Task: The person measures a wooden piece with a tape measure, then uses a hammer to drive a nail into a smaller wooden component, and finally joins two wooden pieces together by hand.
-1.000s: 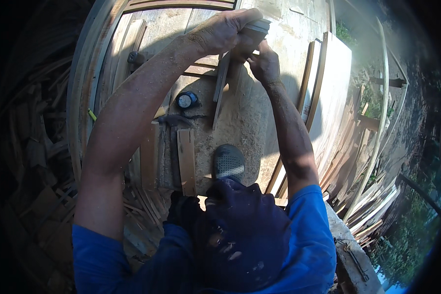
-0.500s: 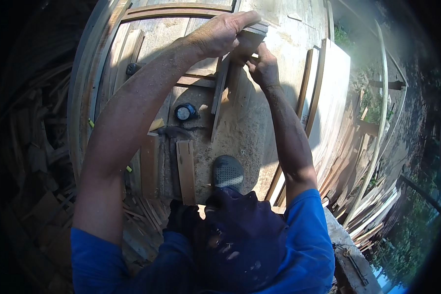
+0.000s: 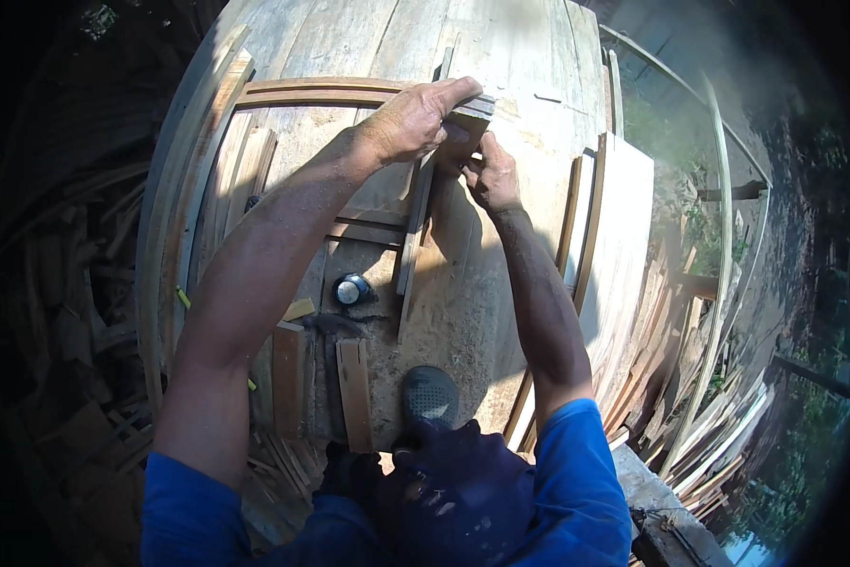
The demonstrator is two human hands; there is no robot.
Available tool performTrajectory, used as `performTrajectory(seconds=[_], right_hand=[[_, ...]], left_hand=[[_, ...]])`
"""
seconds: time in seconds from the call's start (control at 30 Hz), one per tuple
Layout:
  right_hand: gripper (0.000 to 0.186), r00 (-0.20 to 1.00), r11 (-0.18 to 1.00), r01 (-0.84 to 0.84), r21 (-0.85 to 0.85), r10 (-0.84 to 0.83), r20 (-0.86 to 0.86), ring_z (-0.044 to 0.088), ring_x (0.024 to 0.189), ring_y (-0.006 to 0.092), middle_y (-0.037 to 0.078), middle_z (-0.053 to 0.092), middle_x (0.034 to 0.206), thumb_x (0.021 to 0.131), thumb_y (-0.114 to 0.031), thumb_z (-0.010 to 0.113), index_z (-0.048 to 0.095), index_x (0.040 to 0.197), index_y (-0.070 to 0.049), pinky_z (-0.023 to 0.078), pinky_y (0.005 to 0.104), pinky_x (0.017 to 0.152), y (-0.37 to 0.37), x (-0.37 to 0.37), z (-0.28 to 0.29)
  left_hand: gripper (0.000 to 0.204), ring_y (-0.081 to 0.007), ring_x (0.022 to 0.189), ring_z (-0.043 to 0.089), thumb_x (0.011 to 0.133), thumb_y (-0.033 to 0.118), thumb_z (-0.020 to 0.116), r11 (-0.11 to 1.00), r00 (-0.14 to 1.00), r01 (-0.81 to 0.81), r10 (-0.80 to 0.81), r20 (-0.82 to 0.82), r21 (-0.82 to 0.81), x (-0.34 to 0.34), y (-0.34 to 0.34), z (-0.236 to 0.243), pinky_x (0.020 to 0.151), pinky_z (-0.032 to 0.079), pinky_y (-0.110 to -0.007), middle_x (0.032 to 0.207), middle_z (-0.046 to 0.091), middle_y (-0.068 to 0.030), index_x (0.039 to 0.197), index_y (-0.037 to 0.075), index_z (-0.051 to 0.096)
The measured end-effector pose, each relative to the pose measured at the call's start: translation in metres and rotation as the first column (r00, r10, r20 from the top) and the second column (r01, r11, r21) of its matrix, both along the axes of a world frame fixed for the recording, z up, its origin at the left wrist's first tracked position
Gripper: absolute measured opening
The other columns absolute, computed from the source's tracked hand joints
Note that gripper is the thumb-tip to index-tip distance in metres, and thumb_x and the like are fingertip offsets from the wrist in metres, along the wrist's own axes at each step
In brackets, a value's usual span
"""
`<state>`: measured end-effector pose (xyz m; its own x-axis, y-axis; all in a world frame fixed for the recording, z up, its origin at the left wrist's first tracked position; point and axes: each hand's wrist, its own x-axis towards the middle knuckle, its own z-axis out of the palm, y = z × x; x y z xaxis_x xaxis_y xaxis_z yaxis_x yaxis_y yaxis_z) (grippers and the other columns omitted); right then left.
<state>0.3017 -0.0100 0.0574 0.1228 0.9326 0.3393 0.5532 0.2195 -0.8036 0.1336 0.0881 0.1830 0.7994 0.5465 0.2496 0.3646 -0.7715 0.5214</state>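
A short block-like piece with a dark brown face and a greyish top edge is held out over the work table. My left hand is closed around its left and upper side. At its lower right corner, my right hand has its fingers curled; the fingertips are partly hidden, and they seem to grip that corner. Just beneath lies a long narrow wooden strip, running toward me. It meets the crosswise strips of a wooden frame on the left. Both my arms are stretched forward.
A round dark-cased tool with a pale face, probably a tape measure, lies near a dark hammer-like tool. Short boards lie close by. My shoe stands on the dusty planks. Long strips line the right side; scrap wood lies around.
The whole view has shifted, so the table and its items appear lower. Both hands keep their hold on the block, which sits slightly lower and further left in the picture.
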Motion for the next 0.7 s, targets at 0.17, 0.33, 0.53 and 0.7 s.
performTrajectory(seconds=[0.17,0.33,0.53,0.7], right_hand=[[0.044,0.999,0.999,0.031,0.008,-0.031,0.035,0.059,0.085,0.0418,0.018,0.058,0.092,0.068,0.007,0.072,0.049,0.103,-0.005,0.051,0.0438,0.075,0.027,0.019,0.001],[0.044,0.997,0.999,0.031,0.034,-0.033,0.063,0.066,0.087,0.0389,0.019,0.064,0.094,0.070,0.009,0.070,0.050,0.107,-0.004,0.055,0.0419,0.075,0.058,0.033,-0.002],[0.045,0.994,0.993,0.113,0.040,-0.113,0.005,0.067,0.084,0.0368,0.017,0.065,0.088,0.070,0.007,0.070,0.052,0.108,-0.006,0.054,0.0429,0.072,0.086,0.044,-0.013],[0.037,0.936,0.932,0.301,0.202,-0.329,0.123,0.061,0.079,0.0367,0.015,0.058,0.088,0.073,-0.007,0.070,0.056,0.108,-0.007,0.050,0.0451,0.066,0.054,0.048,-0.008]], left_hand=[[0.064,-0.0373,0.119,0.060,0.073,-0.014,0.056,0.989,0.999,0.030,-0.035,-0.032,-0.147,0.021,0.030,0.006,0.104,0.049,-0.041,0.122,0.062,-0.0206,0.133,0.006,0.046],[0.058,-0.0355,0.112,0.063,0.078,-0.011,0.058,0.986,0.999,0.017,-0.025,-0.046,-0.166,0.035,0.056,0.008,0.096,0.051,-0.041,0.119,0.062,-0.0182,0.131,0.009,0.047],[0.064,-0.0340,0.112,0.062,0.083,0.011,0.075,0.995,0.996,-0.013,0.004,-0.092,-0.099,0.053,0.075,0.006,0.097,0.050,-0.040,0.119,0.060,-0.0157,0.139,0.017,0.044],[0.100,-0.0395,0.131,0.048,0.075,0.025,0.085,0.985,0.962,-0.053,0.094,0.255,-0.163,0.062,0.027,0.001,0.111,0.042,-0.045,0.140,0.043,-0.0242,0.152,0.015,0.022]])
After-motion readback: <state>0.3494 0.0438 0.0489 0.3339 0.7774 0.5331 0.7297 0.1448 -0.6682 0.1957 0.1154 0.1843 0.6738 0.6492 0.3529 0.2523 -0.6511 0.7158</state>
